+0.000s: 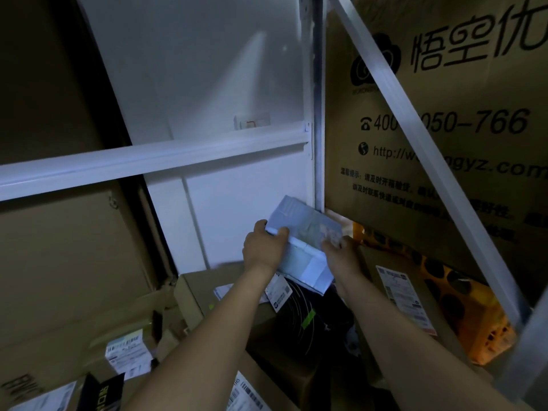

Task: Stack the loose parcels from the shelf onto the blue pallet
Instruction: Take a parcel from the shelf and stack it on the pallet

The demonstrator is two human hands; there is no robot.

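Observation:
A small white parcel (302,235) is held up between both hands, tilted, in front of the white shelf back panel (237,203). My left hand (262,247) grips its left edge, thumb curled over the top face. My right hand (341,252) holds its right edge with fingers on the top face. Below lie more parcels: a black bag (305,310) with a white label, a brown carton (394,289) with a shipping label, and brown boxes (195,295) at lower left. No blue pallet is in view.
A white shelf crossbar (148,164) runs across the left. A large printed brown carton (444,114) stands at right behind a slanted white rail (415,120). An orange box (462,298) with black dots sits under it. Labelled cartons (124,351) crowd the bottom left.

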